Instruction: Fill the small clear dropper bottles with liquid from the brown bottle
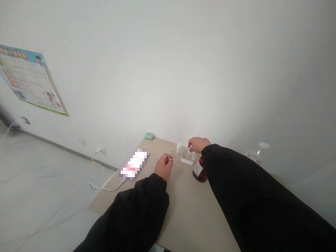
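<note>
Pinches a thin white stick [170,159] in the left hand [165,166], a small white piece [189,148] in the right hand [200,144] by a clear box [188,161], lower centre; has a brown labelled bottle [198,170] just right, a phone [135,163] left of centre.

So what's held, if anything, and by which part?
Left hand: thin white item, apparently pinched at one end. Right hand: small white item, pinched at its upper end. Too small to identify.
</note>
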Demonstrator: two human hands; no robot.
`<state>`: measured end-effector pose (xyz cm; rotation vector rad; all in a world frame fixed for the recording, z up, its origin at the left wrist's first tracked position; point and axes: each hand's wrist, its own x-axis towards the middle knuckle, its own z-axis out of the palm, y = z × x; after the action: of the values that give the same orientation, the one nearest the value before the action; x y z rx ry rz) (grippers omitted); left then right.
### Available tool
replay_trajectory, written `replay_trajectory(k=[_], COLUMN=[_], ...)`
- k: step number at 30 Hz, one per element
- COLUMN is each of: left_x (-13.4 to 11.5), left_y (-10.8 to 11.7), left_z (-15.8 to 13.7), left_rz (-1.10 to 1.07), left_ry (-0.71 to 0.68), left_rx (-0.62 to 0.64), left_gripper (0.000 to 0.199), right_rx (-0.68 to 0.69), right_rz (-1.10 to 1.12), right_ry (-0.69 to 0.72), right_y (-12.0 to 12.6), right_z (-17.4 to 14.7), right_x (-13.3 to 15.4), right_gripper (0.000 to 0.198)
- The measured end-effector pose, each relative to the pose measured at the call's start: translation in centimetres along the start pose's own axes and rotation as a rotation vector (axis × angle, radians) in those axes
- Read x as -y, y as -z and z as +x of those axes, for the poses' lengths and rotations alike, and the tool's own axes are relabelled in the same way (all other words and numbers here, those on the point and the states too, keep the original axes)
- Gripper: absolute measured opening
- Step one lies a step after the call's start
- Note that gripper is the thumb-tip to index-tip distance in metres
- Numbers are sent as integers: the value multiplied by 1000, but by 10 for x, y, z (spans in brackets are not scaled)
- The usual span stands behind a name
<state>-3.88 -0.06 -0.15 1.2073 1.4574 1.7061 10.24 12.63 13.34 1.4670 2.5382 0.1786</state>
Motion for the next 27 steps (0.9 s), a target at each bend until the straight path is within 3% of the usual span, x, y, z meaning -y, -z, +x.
replay_trajectory(k=[7, 13, 16, 19, 21, 23, 27], left_x=[1, 2, 5, 7, 8, 8, 9], left_y=[0, 1, 0, 0, -1, -2, -4], left_z=[0, 1, 0, -1, -2, -2, -6], left_rz=[13, 18, 21, 33, 50, 72, 119], left_ry=[0, 4, 3, -15, -33, -50, -84], left_rx=[5, 9, 23, 46, 71, 104, 209], left_gripper=[7, 7, 8, 9, 9, 10, 13], right_rx=[-70, -309, -524, -594, -524, -457, -534], right_rz=[67, 186, 403, 601, 711, 869, 1187], right_ry=[-33, -72, -122, -283, -345, -314, -206], right_y=[11, 46, 41, 7, -29, -69, -132], right_z=[-6, -50, -83, -112, -126, -134, -135], right_x=[0, -25, -56, -87, -96, -91, -52], right_gripper=[24, 34, 29, 28, 30, 37, 89])
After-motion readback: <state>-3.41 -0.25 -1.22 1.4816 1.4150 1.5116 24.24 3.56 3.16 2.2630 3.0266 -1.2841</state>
